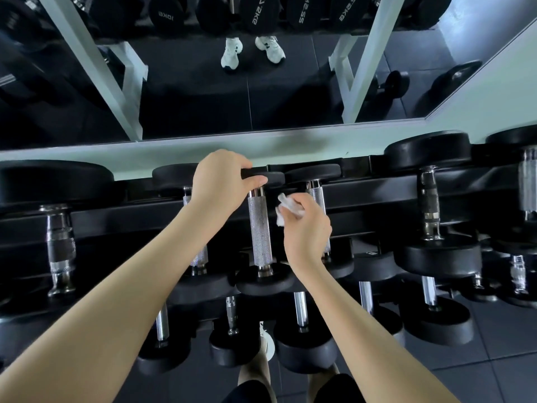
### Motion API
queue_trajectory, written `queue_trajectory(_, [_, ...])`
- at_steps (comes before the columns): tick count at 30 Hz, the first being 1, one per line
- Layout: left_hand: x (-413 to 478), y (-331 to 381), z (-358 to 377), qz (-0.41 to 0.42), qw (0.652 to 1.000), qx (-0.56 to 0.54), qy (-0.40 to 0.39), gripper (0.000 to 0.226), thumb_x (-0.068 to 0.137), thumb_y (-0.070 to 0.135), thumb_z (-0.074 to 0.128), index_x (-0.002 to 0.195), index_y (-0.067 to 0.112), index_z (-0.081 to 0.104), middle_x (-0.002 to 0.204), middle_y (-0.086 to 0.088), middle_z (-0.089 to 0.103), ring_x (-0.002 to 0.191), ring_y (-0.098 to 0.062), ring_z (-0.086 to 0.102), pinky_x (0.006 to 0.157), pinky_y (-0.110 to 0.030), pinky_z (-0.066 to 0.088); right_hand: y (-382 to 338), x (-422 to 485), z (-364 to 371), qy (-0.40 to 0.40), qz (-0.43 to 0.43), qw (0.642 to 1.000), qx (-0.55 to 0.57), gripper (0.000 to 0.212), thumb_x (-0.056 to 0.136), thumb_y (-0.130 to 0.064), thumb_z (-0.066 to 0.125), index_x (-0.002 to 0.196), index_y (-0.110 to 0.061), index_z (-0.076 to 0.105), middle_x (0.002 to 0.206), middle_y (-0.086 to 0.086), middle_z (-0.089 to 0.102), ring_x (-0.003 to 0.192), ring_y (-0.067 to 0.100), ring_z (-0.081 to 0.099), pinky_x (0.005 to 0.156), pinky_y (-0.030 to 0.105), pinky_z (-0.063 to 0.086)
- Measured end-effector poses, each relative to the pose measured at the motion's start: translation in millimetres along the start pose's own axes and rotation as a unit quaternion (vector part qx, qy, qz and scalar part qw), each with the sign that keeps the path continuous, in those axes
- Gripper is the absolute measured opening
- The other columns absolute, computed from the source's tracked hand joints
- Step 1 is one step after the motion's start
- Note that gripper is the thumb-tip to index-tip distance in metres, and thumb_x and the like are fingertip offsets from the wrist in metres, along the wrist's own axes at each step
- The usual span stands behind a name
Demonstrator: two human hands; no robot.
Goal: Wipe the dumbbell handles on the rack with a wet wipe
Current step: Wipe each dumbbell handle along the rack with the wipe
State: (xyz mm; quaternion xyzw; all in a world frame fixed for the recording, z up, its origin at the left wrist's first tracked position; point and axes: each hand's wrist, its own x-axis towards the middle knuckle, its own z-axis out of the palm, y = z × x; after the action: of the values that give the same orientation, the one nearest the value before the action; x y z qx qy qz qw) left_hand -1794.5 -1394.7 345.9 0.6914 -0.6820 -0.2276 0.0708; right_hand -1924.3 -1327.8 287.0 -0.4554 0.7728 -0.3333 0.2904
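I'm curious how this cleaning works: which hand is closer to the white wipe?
Right. The right hand pinches the wipe itself; the left hand is up and to its left, gripping the far head of a dumbbell.

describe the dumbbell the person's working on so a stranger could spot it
Below the wall mirror, go to the middle of the rack's top row. The dumbbell is small, with a knurled silver handle. Only this one has the left hand gripping its far head and the right hand holding a white wipe beside it.
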Motion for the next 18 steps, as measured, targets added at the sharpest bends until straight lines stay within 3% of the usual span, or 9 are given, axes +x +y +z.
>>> queue_trajectory(3, [0,-2,-3,0.017,1.0,-0.024,-0.01,0.04,0.084,0.045,0.064,0.116,0.022,0.067,0.121,0.003,0.065,0.113,-0.017,0.057,0.082,-0.024,0.038,-6,4,16,-0.089,0.005,0.995,0.052,0.018,0.092,-0.012,0.056,0.101,-0.014,0.071,0.087,-0.007,0.069,0.074,0.007,0.06,0.068,0.021,0.047])
queue_trajectory(5, [0,-2,-4,0.024,1.0,-0.012,-0.009,0.036,0.085,0.045,0.063,0.112,0.022,0.069,0.113,0.003,0.068,0.105,-0.017,0.06,0.075,-0.023,0.037,-3,-10,10,-0.204,0.021,0.971,0.121,0.032,0.095,-0.016,0.051,0.126,-0.018,0.06,0.112,-0.015,0.061,0.094,-0.004,0.055,0.077,0.007,0.043])
queue_trajectory(7, [0,1,-5,0.033,0.999,-0.007,-0.008,0.033,0.085,0.044,0.063,0.106,0.021,0.072,0.104,0.001,0.071,0.096,-0.018,0.062,0.072,-0.025,0.041,12,-23,4,-0.265,0.019,0.953,0.143,0.034,0.099,-0.023,0.047,0.132,-0.023,0.054,0.129,-0.019,0.049,0.101,-0.011,0.048,0.082,0.004,0.04])
queue_trajectory(8, [0,1,-6,0.035,0.999,-0.008,-0.009,0.032,0.085,0.044,0.063,0.104,0.021,0.073,0.1,0.0,0.072,0.092,-0.019,0.063,0.072,-0.026,0.043,16,-25,4,-0.26,0.008,0.957,0.132,0.03,0.099,-0.025,0.047,0.127,-0.023,0.06,0.125,-0.019,0.051,0.095,-0.014,0.051,0.081,0.007,0.043])
queue_trajectory(10, [0,1,-7,0.034,0.999,-0.008,-0.012,0.03,0.084,0.043,0.064,0.099,0.02,0.074,0.094,-0.004,0.073,0.087,-0.021,0.064,0.074,-0.03,0.047,11,-16,12,-0.197,-0.01,0.972,0.128,0.02,0.098,-0.02,0.05,0.106,-0.019,0.069,0.098,-0.016,0.062,0.072,-0.015,0.054,0.072,0.008,0.042])
queue_trajectory(12, [2,-1,-5,0.037,0.999,-0.002,-0.008,0.031,0.084,0.043,0.064,0.092,0.015,0.075,0.091,-0.008,0.073,0.079,-0.022,0.062,0.074,-0.033,0.048,-2,1,23,-0.154,0.02,0.976,0.152,0.021,0.097,-0.015,0.053,0.109,-0.013,0.07,0.086,-0.013,0.065,0.065,-0.014,0.054,0.066,0.005,0.04])
queue_trajectory(14, [3,-1,-3,0.041,0.999,0.004,-0.007,0.034,0.084,0.043,0.063,0.087,0.011,0.074,0.089,-0.011,0.072,0.075,-0.023,0.06,0.074,-0.036,0.05,-2,5,24,-0.149,0.029,0.974,0.166,0.023,0.096,-0.018,0.054,0.113,-0.014,0.069,0.085,-0.012,0.068,0.063,-0.01,0.054,0.064,0.009,0.042])
queue_trajectory(16, [4,-1,-3,0.041,0.999,-0.005,-0.009,0.033,0.084,0.043,0.063,0.087,0.012,0.075,0.088,-0.011,0.073,0.082,-0.027,0.065,0.075,-0.038,0.053,14,-6,11,-0.187,0.007,0.975,0.12,0.022,0.096,-0.019,0.055,0.11,-0.013,0.07,0.068,-0.013,0.064,0.053,-0.004,0.05,0.057,0.016,0.043])
queue_trajectory(18, [2,-1,-3,0.042,0.999,-0.015,-0.009,0.031,0.085,0.042,0.063,0.086,0.014,0.075,0.085,-0.01,0.073,0.084,-0.028,0.065,0.076,-0.04,0.053,27,-18,1,-0.221,-0.002,0.974,0.05,0.023,0.094,-0.013,0.056,0.113,-0.012,0.069,0.059,-0.015,0.055,0.045,-0.003,0.046,0.049,0.011,0.035])
